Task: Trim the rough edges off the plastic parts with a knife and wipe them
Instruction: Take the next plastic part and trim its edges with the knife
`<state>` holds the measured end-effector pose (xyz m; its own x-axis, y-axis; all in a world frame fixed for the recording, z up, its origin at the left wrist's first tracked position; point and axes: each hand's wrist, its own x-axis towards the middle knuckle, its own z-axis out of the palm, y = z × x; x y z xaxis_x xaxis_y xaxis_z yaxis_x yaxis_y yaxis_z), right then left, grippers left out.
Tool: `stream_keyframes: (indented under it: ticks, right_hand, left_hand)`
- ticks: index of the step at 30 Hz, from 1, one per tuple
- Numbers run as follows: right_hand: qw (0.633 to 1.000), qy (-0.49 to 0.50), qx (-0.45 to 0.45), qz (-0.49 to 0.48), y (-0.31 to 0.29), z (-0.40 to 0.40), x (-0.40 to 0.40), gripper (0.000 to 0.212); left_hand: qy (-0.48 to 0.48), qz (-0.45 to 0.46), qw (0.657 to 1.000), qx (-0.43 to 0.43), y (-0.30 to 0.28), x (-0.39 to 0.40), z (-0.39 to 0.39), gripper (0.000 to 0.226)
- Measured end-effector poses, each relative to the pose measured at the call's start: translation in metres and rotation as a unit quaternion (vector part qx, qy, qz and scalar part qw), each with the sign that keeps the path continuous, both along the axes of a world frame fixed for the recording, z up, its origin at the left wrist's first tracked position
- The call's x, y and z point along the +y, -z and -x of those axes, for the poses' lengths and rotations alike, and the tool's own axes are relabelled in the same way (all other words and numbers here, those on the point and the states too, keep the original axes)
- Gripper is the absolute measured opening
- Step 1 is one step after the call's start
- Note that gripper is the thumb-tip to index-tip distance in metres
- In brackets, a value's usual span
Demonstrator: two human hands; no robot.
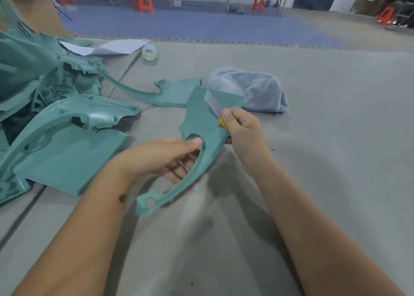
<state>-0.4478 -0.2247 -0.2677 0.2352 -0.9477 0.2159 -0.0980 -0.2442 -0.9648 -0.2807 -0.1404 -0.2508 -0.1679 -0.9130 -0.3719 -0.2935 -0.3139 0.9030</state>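
Hands [170,159] gripping teal part [201,125], knife [216,107]

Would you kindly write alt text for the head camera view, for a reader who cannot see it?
A person's left hand holds a curved teal plastic part while the right hand grips a yellow-handled knife, blade against the part's edge. A grey cloth lies behind on the grey mat, with more teal parts piled at left.

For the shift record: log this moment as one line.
phase: trimming | left hand: holds green plastic part | right hand: grips knife, blade on part | grey cloth: unused on floor, behind
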Motion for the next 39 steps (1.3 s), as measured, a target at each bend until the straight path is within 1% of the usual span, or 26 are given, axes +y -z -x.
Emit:
stream_keyframes:
  ticks: [2, 4, 6, 7, 9, 10, 12, 15, 17, 18, 22, 26, 29, 32, 34, 36, 39]
  right_hand:
    - [1.000, -0.019, -0.007, 0.007, 0.001, -0.006, 0.005, 0.035]
    - [0.999, -0.033, -0.029, 0.007, 0.003, -0.010, 0.007, 0.034]
    - [0.998, -0.027, -0.061, 0.013, 0.002, -0.010, 0.007, 0.034]
    - [0.997, -0.006, -0.071, 0.029, 0.001, -0.008, 0.006, 0.034]
    - [0.994, 0.047, -0.071, 0.062, 0.000, 0.001, 0.001, 0.035]
    - [0.994, 0.055, -0.067, 0.061, 0.000, 0.006, 0.000, 0.034]
    - [0.998, 0.015, -0.059, 0.029, -0.001, 0.014, -0.001, 0.032]
    - [0.994, -0.073, -0.055, -0.056, -0.002, 0.013, 0.003, 0.033]
    - [0.986, -0.121, -0.056, -0.103, -0.002, 0.008, 0.008, 0.036]
    - [0.982, -0.144, -0.053, -0.110, -0.002, 0.007, 0.010, 0.038]
    - [0.971, -0.214, -0.049, -0.092, 0.003, 0.002, 0.014, 0.040]
    - [0.964, -0.248, -0.051, -0.083, 0.006, 0.004, 0.012, 0.044]
    - [0.960, -0.260, -0.055, -0.084, 0.007, 0.008, 0.010, 0.037]
    - [0.958, -0.267, -0.062, -0.087, 0.008, 0.011, 0.008, 0.031]
    - [0.957, -0.271, -0.064, -0.078, 0.009, 0.010, 0.007, 0.031]
    - [0.958, -0.264, -0.086, -0.077, 0.009, 0.010, 0.005, 0.033]
    - [0.963, -0.216, -0.134, -0.088, 0.007, 0.013, -0.005, 0.037]
  left_hand:
    - [-0.069, 0.038, 0.997, -0.022, 0.006, -0.006, 0.016, 0.039]
    - [-0.129, 0.062, 0.990, 0.015, 0.013, -0.010, 0.030, 0.030]
    - [-0.173, 0.064, 0.981, 0.067, 0.014, -0.011, 0.037, 0.027]
    - [-0.195, 0.062, 0.975, 0.090, 0.014, -0.010, 0.039, 0.027]
    - [-0.244, 0.057, 0.959, 0.134, 0.012, -0.011, 0.037, 0.030]
    - [-0.264, 0.056, 0.951, 0.151, 0.012, -0.011, 0.035, 0.030]
    - [-0.292, 0.055, 0.939, 0.172, 0.011, -0.012, 0.032, 0.029]
    - [-0.311, 0.048, 0.929, 0.196, 0.010, -0.012, 0.034, 0.030]
    - [-0.310, 0.047, 0.925, 0.214, 0.009, -0.012, 0.035, 0.032]
    - [-0.304, 0.048, 0.926, 0.219, 0.008, -0.012, 0.035, 0.034]
    - [-0.284, 0.048, 0.935, 0.207, 0.007, -0.010, 0.035, 0.039]
    - [-0.253, 0.033, 0.945, 0.204, 0.007, -0.009, 0.038, 0.039]
    - [-0.220, 0.010, 0.949, 0.223, 0.006, -0.008, 0.040, 0.036]
    - [-0.202, -0.004, 0.946, 0.253, 0.004, -0.008, 0.039, 0.034]
    - [-0.193, -0.010, 0.945, 0.264, 0.003, -0.007, 0.038, 0.035]
    - [-0.180, -0.020, 0.943, 0.278, 0.004, -0.006, 0.036, 0.036]
    - [-0.141, -0.042, 0.949, 0.277, 0.006, -0.003, 0.037, 0.037]
